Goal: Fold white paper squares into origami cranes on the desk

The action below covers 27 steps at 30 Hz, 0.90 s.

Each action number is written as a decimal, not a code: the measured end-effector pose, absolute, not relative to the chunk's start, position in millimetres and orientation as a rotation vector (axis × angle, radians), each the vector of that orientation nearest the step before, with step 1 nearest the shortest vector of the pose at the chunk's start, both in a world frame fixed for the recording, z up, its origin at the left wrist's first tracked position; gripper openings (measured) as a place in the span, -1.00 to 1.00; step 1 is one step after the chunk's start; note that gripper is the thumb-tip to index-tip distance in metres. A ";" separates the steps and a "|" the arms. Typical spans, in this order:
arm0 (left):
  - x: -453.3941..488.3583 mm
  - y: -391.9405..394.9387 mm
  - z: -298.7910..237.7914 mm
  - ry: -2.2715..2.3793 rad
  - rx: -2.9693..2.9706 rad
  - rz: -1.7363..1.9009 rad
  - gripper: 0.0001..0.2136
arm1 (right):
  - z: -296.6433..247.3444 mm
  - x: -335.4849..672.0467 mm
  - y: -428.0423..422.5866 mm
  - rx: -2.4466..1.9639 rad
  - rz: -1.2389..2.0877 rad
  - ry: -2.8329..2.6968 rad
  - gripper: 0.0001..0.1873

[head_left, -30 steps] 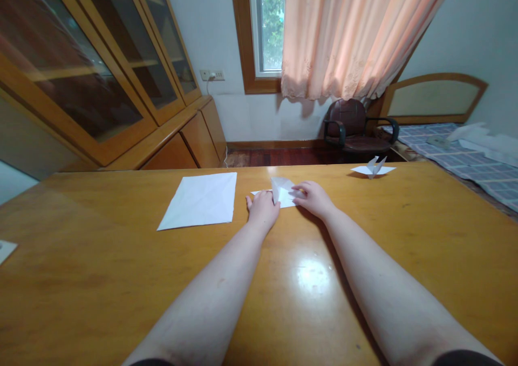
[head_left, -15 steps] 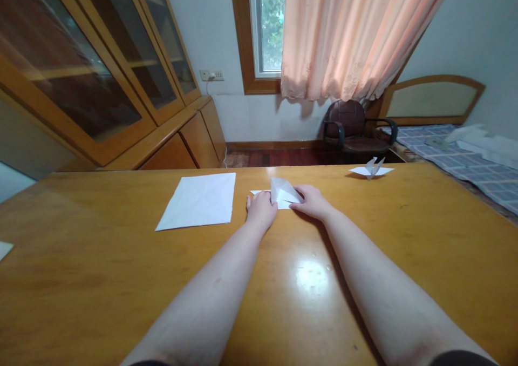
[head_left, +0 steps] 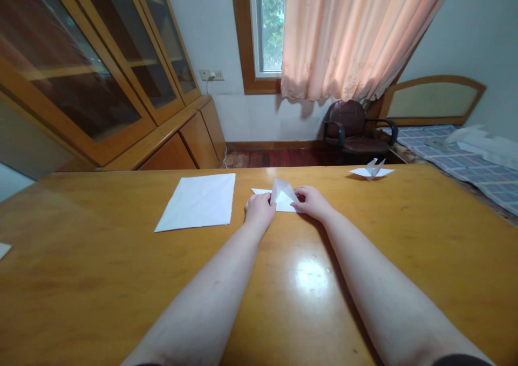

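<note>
A small, partly folded white paper [head_left: 281,195] lies on the wooden table [head_left: 121,279] in front of me. My left hand [head_left: 259,212] pinches its left side with curled fingers. My right hand [head_left: 312,203] grips its right side, fingers closed on the fold. One flap of the paper stands up between the two hands. A flat white sheet [head_left: 198,201] with crease lines lies just left of my left hand. A finished folded paper figure [head_left: 371,169] sits at the table's far right edge.
A wooden cabinet with glass doors [head_left: 93,69] runs along the left wall. Beyond the table stand a dark armchair [head_left: 352,128], a window with a peach curtain [head_left: 348,36], and a bed [head_left: 465,150] at right. A white paper corner [head_left: 4,249] shows at the far left.
Both hands have drawn slightly closer together on the folded paper, and the right fingers have slid back off the raised flap toward its near edge. The paper has stayed in place.
</note>
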State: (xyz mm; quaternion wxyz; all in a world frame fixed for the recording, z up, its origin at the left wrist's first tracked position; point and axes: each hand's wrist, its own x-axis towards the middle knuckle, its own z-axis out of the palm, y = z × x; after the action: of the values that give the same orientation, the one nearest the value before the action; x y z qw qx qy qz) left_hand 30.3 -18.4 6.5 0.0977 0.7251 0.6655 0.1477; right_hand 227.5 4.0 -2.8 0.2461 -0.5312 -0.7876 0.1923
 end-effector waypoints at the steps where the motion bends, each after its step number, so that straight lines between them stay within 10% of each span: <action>1: 29.9 -18.3 6.8 1.967 2.138 0.442 -0.78 | -2.7 227.6 4.2 -1.439 0.523 -2.154 -0.77; 27: 39.6 -26.4 11.7 1.803 2.226 0.419 -0.77 | -0.9 222.7 3.3 -1.679 0.556 -2.022 -0.83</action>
State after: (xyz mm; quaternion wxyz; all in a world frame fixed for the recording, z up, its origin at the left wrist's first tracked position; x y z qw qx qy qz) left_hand 39.6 -26.4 11.7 0.1229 0.7630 0.6182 0.1435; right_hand 222.7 3.3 -0.9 0.2258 -0.6088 -0.7332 0.2017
